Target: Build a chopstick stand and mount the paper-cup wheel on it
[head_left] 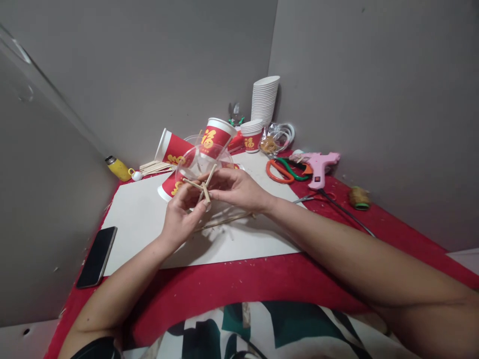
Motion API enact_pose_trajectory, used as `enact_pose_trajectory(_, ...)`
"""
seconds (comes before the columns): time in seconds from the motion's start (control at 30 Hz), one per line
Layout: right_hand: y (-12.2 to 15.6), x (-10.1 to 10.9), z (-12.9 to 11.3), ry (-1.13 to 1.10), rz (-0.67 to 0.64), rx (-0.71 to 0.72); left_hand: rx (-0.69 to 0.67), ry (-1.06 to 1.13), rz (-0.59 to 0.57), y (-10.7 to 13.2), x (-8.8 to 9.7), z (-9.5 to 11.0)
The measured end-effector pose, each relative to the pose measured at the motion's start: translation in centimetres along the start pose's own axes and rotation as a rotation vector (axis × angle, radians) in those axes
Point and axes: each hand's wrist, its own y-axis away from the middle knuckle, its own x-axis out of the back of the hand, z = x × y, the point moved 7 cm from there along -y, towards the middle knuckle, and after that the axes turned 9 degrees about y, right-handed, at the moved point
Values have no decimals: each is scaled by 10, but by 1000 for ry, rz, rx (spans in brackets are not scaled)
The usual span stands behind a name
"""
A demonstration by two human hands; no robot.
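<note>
Both my hands meet above a white board (142, 214) on the red table. My left hand (183, 217) pinches a small frame of wooden sticks (204, 187) from below. My right hand (235, 188) grips the same sticks from the right, fingers closed on them. A clear plastic cup (200, 159) sits against the sticks, held up with them. A longer thin stick (224, 222) lies on the board under my hands. Behind them stand and lie red paper cups (217, 133) with gold print.
A black phone (97, 256) lies at the left. A pink glue gun (320, 166) and orange-green scissors (286, 171) lie at the right, with a twine roll (359, 198) further right. A stack of white cups (265, 98), loose sticks (153, 167) and a yellow bottle (119, 168) stand at the back.
</note>
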Motion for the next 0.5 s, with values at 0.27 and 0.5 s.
enact_pose_trajectory(0.27, -1, 6, -7, 95, -51, -11, 4, 127, 28, -7, 0, -6)
enact_pose_trajectory(0.5, 1, 41, -35, 266, -125, -25, 17, 55, 82, -4, 0, -10)
